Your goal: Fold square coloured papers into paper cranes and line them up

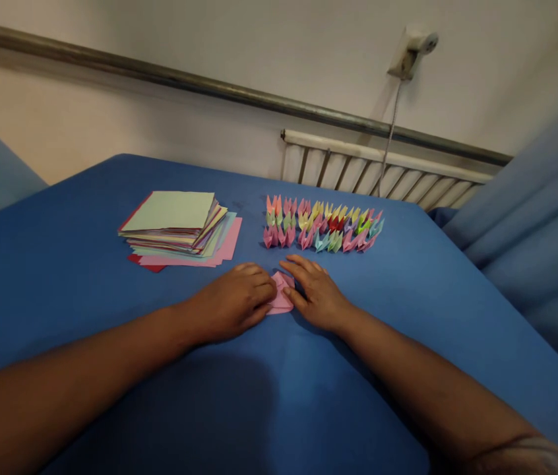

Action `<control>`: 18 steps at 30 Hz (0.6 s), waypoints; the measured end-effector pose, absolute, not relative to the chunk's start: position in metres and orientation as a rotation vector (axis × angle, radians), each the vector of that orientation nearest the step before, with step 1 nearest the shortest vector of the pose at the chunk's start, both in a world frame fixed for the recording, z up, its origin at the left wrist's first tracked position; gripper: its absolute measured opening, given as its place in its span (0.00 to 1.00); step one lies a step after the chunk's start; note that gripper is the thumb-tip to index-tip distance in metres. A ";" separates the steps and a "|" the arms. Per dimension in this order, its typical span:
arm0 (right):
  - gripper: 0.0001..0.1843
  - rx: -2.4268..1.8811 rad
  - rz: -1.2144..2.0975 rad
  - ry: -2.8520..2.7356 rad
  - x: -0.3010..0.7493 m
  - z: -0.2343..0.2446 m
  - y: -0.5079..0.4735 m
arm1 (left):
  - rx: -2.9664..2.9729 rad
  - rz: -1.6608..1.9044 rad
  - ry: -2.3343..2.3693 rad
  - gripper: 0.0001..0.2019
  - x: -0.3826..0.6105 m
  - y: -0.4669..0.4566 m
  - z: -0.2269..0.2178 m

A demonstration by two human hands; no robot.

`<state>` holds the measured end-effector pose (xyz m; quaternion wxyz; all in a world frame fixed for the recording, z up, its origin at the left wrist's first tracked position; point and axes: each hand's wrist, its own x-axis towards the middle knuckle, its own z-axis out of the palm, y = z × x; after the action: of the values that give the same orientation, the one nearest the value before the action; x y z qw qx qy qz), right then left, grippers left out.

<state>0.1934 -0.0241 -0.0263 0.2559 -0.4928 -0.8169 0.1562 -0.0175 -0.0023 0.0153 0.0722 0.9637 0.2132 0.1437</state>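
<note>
A small piece of pink paper (281, 293), partly folded, lies on the blue table (86, 297) between my two hands. My left hand (232, 302) rests with its fingers curled over the paper's left edge and presses it down. My right hand (313, 292) lies on the paper's right side, fingers together and pinching its edge. Much of the paper is hidden under the fingers.
A stack of coloured paper squares (177, 227) sits at the left back of the table. Rows of several small folded paper pieces (321, 224) stand to the right of it. A metal rail and a wall lie behind; blue fabric (541, 224) hangs at the right.
</note>
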 end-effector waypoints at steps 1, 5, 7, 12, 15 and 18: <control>0.25 -1.325 0.443 -2.234 0.194 -0.028 -0.023 | 2.863 0.446 0.657 0.08 -0.017 -0.004 0.015; 0.21 -1.262 0.563 -2.219 0.197 -0.034 -0.018 | 2.719 0.531 0.769 0.10 -0.018 -0.004 0.010; 0.19 -1.236 0.580 -2.194 0.199 -0.035 -0.015 | 2.703 0.517 0.792 0.09 -0.020 -0.003 0.005; 0.16 -1.260 0.460 -2.225 0.198 -0.031 -0.017 | 2.760 0.366 0.817 0.11 -0.021 -0.008 -0.001; 0.12 -1.381 0.321 -2.269 0.196 -0.023 -0.024 | 2.834 0.355 0.869 0.09 -0.018 -0.013 0.003; 0.09 -1.511 0.195 -2.316 0.191 -0.015 -0.034 | 2.954 0.353 0.920 0.10 -0.017 -0.011 0.007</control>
<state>0.1913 -0.0335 -0.0151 0.1836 -0.5359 -0.8212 0.0693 -0.0173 -0.0111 0.0073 0.0140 0.9485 0.2954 0.1133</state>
